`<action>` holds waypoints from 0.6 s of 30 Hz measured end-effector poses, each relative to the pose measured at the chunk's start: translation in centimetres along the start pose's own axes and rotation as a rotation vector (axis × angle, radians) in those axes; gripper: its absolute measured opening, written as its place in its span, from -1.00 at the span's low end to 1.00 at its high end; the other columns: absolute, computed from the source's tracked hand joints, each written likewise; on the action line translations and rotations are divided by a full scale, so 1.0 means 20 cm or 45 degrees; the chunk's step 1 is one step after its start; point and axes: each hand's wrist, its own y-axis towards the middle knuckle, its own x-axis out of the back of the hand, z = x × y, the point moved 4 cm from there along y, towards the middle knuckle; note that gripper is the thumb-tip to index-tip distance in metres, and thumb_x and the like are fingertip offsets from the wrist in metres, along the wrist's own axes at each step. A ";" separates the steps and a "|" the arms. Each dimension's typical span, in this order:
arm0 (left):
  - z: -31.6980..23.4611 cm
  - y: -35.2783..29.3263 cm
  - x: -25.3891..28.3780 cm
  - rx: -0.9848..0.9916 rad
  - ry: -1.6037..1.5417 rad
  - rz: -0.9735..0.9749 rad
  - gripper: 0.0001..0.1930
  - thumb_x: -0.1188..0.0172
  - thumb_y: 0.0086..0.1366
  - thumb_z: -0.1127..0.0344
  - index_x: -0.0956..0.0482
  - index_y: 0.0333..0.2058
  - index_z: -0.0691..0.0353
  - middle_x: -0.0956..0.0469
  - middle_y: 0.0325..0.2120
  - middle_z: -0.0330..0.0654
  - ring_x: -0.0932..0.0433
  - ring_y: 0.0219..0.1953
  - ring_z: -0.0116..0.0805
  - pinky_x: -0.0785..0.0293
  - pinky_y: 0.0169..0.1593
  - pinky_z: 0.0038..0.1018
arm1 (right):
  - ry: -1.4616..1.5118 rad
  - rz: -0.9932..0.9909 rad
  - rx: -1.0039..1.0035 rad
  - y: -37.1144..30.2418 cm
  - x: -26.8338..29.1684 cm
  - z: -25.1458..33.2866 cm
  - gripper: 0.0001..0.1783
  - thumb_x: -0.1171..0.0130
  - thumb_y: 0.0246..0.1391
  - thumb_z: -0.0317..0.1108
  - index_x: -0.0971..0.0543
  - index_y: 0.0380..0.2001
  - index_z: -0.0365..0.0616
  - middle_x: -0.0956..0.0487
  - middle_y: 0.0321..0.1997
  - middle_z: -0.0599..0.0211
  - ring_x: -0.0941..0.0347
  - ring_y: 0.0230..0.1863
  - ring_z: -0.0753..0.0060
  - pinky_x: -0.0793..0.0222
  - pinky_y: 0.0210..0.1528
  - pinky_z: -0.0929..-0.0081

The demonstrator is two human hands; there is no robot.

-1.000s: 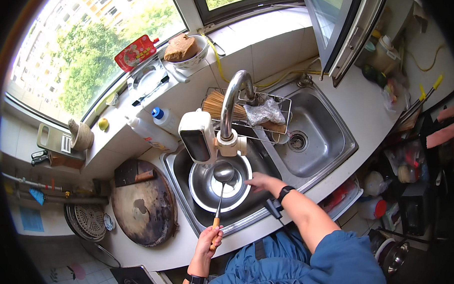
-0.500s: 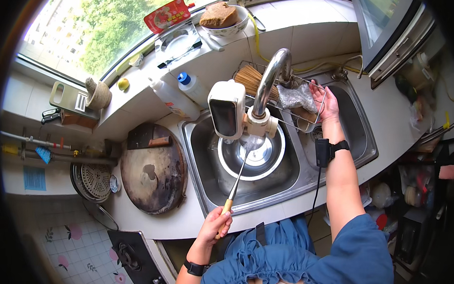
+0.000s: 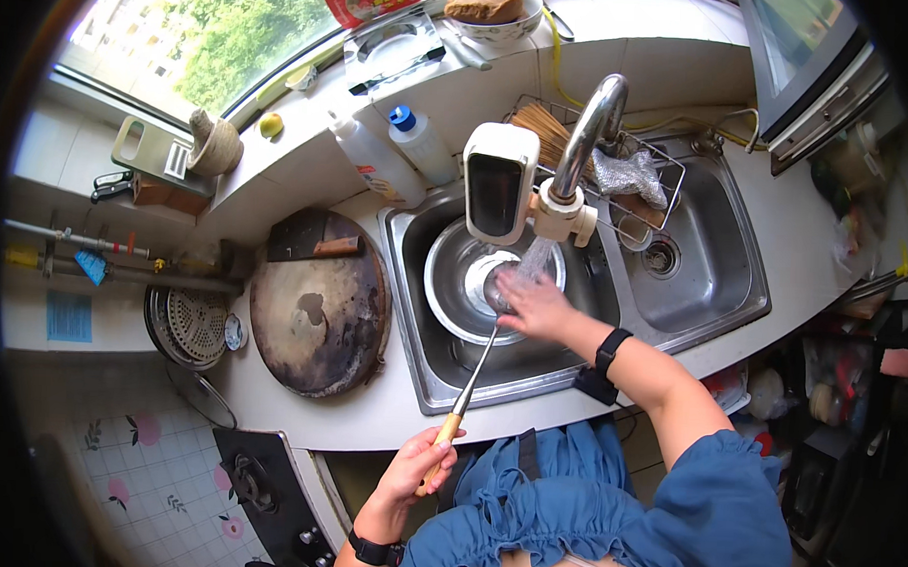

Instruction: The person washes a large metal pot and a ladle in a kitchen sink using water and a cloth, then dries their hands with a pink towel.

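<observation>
My left hand (image 3: pixel 425 462) grips the wooden handle of a long metal-shafted ladle (image 3: pixel 478 367), near the counter's front edge. The ladle slants away from me into a shiny steel bowl (image 3: pixel 431 301) standing in the left sink basin. Fingers stretched and slightly apart, my right hand (image 3: pixel 536 304) lies against the rounded grey end of the ladle. Water (image 3: pixel 538 254) streams from the tap (image 3: pixel 557 209) onto that hand. Its palm side is hidden, and I see nothing held in it.
A wire basket (image 3: pixel 674 183) with a straw brush (image 3: pixel 544 127) and silvery mesh cloth (image 3: pixel 630 180) sits behind the right basin (image 3: pixel 710 257). Left of the sink, a cleaver (image 3: pixel 316 239) lies on a round chopping board (image 3: pixel 318 304). Two bottles (image 3: pixel 373 163) (image 3: pixel 419 145) stand behind.
My right hand has left the wire basket and moved left under the running water, onto the ladle's end. My left hand still grips the handle. The whole view has shifted slightly.
</observation>
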 end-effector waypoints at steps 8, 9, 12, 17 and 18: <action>0.06 0.10 -0.03 0.023 -0.138 0.090 -0.71 0.13 0.23 0.32 -0.22 -0.12 0.35 -0.23 -0.68 -0.33 -0.15 -0.82 -0.65 -0.09 -0.78 -0.75 | 0.492 0.041 -0.113 -0.01 -0.06 0.09 -0.51 0.23 0.04 -0.12 -0.26 -0.03 -0.23 -0.25 0.06 0.03 -0.09 0.15 0.19 0.22 0.21 0.14; 0.05 0.12 -0.06 0.031 -0.098 0.128 -0.71 0.15 0.24 0.33 -0.22 -0.11 0.37 -0.19 -0.71 -0.32 -0.12 -0.82 -0.65 -0.06 -0.79 -0.76 | 0.525 0.048 -0.064 0.01 -0.04 0.05 -0.52 0.22 0.04 -0.14 -0.27 -0.03 -0.20 -0.27 0.04 0.01 -0.10 0.14 0.17 0.27 0.22 0.14; 0.05 0.18 -0.10 0.018 -0.029 0.131 -0.71 0.15 0.24 0.33 -0.22 -0.10 0.37 -0.19 -0.71 -0.33 -0.11 -0.82 -0.65 -0.05 -0.79 -0.76 | -0.270 -0.092 -0.703 0.00 0.04 -0.19 -0.39 0.08 -0.05 -0.22 -0.13 0.05 -0.34 -0.08 0.15 -0.12 0.14 0.23 -0.01 0.41 0.23 0.10; 0.03 0.33 -0.15 -0.149 -0.106 0.042 -0.69 0.16 0.25 0.30 -0.20 -0.09 0.37 -0.19 -0.70 -0.32 -0.09 -0.84 -0.66 -0.04 -0.79 -0.76 | 1.022 -1.037 -1.197 -0.06 -0.02 -0.21 -0.34 0.01 -0.02 -0.23 -0.02 0.06 -0.36 -0.10 0.10 -0.15 -0.01 0.18 0.01 -0.02 0.12 0.15; 0.02 0.37 -0.16 -0.168 -0.117 0.053 -0.69 0.17 0.25 0.29 -0.20 -0.09 0.37 -0.19 -0.69 -0.32 -0.09 -0.84 -0.66 -0.03 -0.80 -0.77 | 1.794 -1.015 -1.186 -0.05 -0.09 -0.20 -0.47 0.05 0.02 -0.23 -0.11 -0.02 -0.32 -0.22 -0.09 0.00 -0.20 -0.03 0.14 -0.19 -0.12 0.31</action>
